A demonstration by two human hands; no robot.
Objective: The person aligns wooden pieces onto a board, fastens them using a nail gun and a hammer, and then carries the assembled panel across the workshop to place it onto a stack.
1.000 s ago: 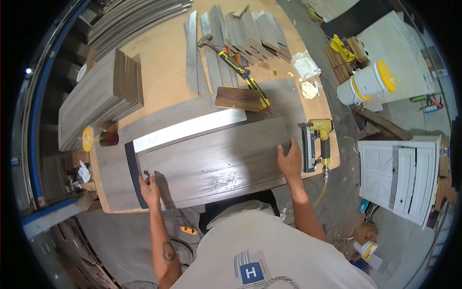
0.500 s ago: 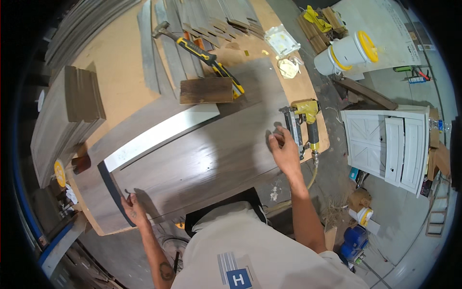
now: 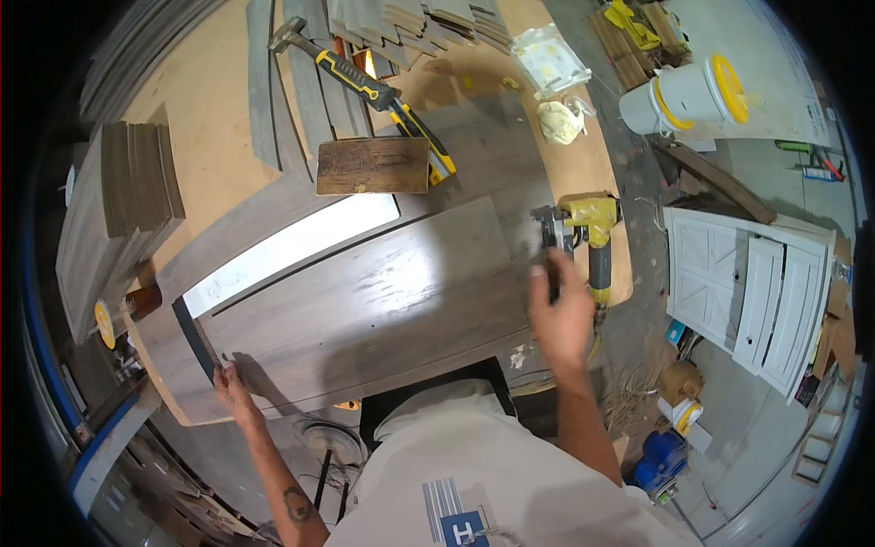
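Gripping the near-left corner of the long grey wood-grain panel, the left hand pinches its edge as it did half a second ago; the panel lies flat across the plywood workbench; the right hand, earlier pressed on the panel's right end, has lifted, its fingers loosely open beside the yellow nail gun, holding nothing.
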